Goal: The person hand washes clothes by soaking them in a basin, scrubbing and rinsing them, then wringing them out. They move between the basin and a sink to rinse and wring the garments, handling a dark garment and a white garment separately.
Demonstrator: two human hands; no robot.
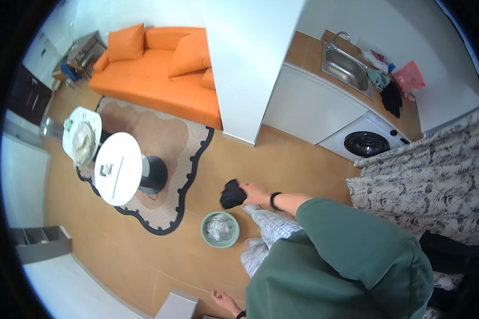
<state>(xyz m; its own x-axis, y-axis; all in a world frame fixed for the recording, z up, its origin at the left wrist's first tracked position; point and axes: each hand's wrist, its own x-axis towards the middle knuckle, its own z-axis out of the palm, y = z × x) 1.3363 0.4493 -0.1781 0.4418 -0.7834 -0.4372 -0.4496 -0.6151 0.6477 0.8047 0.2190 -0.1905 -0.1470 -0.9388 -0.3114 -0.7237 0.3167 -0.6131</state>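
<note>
My right hand [256,194] grips a bunched black fabric item [232,194], held out in front of my legs; what kind of item it is cannot be made out. Just beside it on the floor stands a round green bin [203,236], lined with a crumpled clear plastic bag [220,227]. My left hand [223,300] hangs low at the bottom of the view, with fingers loosely bent and apart and nothing in them. A grey box-like piece [178,305] lies closest to that hand.
A white round table [121,159] and a scallop-edged rug [163,131] lie ahead, with an orange sofa [155,83] beyond. To the right are a white wall column [243,71], a steel sink [345,69], a washing machine [361,139] and a patterned curtain [419,175].
</note>
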